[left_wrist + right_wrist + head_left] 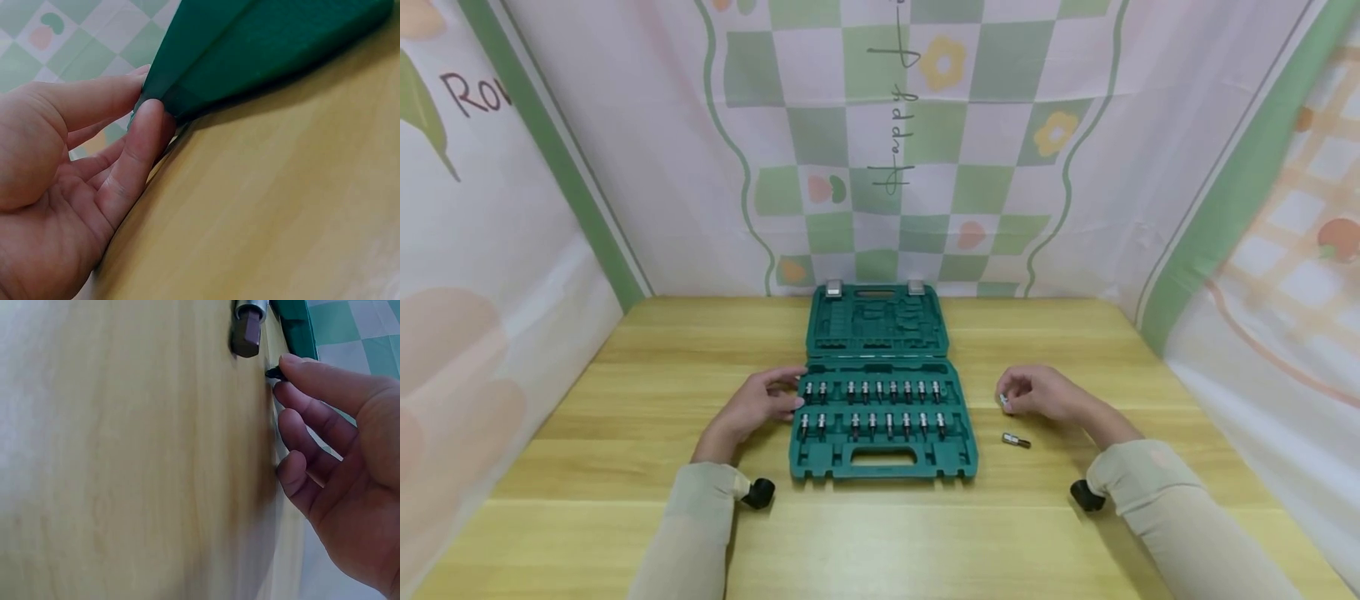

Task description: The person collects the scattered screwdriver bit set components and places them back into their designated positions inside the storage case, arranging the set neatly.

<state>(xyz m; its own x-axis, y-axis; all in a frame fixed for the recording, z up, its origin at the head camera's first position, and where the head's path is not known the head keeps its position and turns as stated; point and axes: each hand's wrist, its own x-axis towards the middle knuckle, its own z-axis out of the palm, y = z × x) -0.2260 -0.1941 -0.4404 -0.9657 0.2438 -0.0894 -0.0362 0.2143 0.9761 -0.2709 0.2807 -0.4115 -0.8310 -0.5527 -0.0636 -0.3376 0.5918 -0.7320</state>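
Observation:
A green tool case (880,402) lies open on the table, with two rows of silver bit sockets (890,423) standing in its lower half. My left hand (760,406) holds the case's left side; in the left wrist view its fingers (142,140) pinch an edge of the green plastic (250,59). To the right of the case, my right hand (1037,392) pinches a small bit socket (1003,399) between thumb and fingertips. Only its dark tip (274,373) shows in the right wrist view. A loose bit socket (1016,440), silver with a dark hex end, lies just nearer than that hand.
The case's raised lid (877,321), with moulded recesses and two metal latches, stands toward the back of the wooden table (880,542). A printed cloth (891,150) hangs behind, and more cloth closes off both sides.

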